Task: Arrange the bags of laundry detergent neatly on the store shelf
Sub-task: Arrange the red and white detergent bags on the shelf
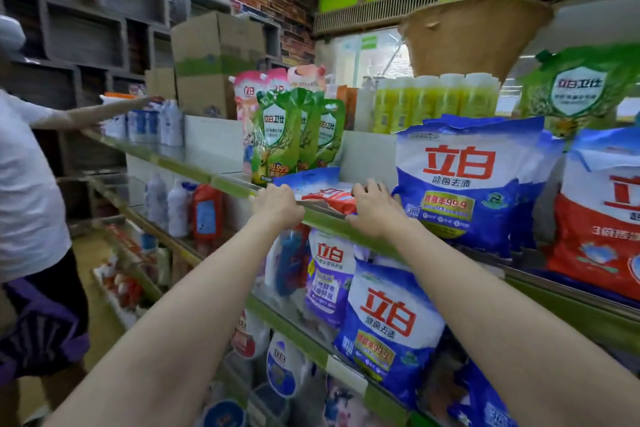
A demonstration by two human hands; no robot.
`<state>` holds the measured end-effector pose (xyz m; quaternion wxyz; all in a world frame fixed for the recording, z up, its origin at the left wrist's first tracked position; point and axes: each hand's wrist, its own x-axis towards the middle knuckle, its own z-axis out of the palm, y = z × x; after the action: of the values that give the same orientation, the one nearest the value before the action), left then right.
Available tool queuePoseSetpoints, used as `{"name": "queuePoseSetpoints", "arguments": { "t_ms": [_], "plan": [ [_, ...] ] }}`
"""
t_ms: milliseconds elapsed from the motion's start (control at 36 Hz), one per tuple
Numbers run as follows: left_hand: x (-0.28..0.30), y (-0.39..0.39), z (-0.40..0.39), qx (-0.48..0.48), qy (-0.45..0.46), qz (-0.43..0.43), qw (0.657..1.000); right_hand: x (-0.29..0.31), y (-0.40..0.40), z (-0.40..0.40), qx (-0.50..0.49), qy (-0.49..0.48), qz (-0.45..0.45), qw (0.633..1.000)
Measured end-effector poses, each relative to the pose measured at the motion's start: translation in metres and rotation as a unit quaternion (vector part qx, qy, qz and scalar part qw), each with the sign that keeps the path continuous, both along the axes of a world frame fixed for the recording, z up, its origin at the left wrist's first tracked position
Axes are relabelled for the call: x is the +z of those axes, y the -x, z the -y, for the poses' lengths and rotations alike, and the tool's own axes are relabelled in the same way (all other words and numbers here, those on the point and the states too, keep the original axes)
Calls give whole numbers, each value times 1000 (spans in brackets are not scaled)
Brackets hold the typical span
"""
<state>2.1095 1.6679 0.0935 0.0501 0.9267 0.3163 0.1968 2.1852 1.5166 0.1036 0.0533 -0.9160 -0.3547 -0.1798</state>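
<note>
Blue, white and red plastic, a detergent bag (320, 191) lies flat on its back at the front of the upper shelf, a little above the centre of the frame. The person's left hand (277, 205) is curled over the bag's left edge and the green shelf lip (325, 220), while the right hand (375, 210) curls its fingers over the bag's right end, so both hands grip it. Just right of the hands, a tall blue-and-white detergent bag with big red characters (465, 180) stands upright, with more of its kind behind it. Further right, at the frame's edge, a red-and-white detergent bag (602, 215) stands beside it. Behind the flat bag, green spouted refill pouches (277, 135) stand in a row, with pink pouches (249, 94) behind those. On the shelf below, lower centre, another blue-and-white bag (388, 329) leans forward next to a purple-and-white bag (329, 274). At the left of the frame, another person in a white shirt (24, 184) reaches an arm toward white bottles (169, 126) on the same upper shelf.
</note>
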Motion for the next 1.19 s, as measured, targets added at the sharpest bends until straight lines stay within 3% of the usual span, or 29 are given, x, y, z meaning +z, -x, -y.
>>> {"name": "queuePoseSetpoints", "arguments": {
  "t_ms": [111,306,444,639,944,1111,1194],
  "plan": [
    [-6,-23,1,-23,4,-2,1000,-2,-13,1,-13,-1,-24,1000],
    [-21,-70,-2,-33,86,-26,995,-4,-42,2,-51,-1,-43,998],
    [-20,-93,0,-27,122,59,990,-5,-57,4,-71,-33,-56,995],
    [-11,-119,-3,-74,183,86,976,0,-75,-1,-82,-106,-86,987],
    [1,-142,11,-197,382,217,877,-8,-80,-24,-78,-132,-189,970],
    [2,-142,7,-55,548,296,781,-2,-71,-32,-71,-168,-227,957],
    [3,-144,5,-105,537,294,784,2,-66,-25,-78,-185,-242,949]
  ]
}}
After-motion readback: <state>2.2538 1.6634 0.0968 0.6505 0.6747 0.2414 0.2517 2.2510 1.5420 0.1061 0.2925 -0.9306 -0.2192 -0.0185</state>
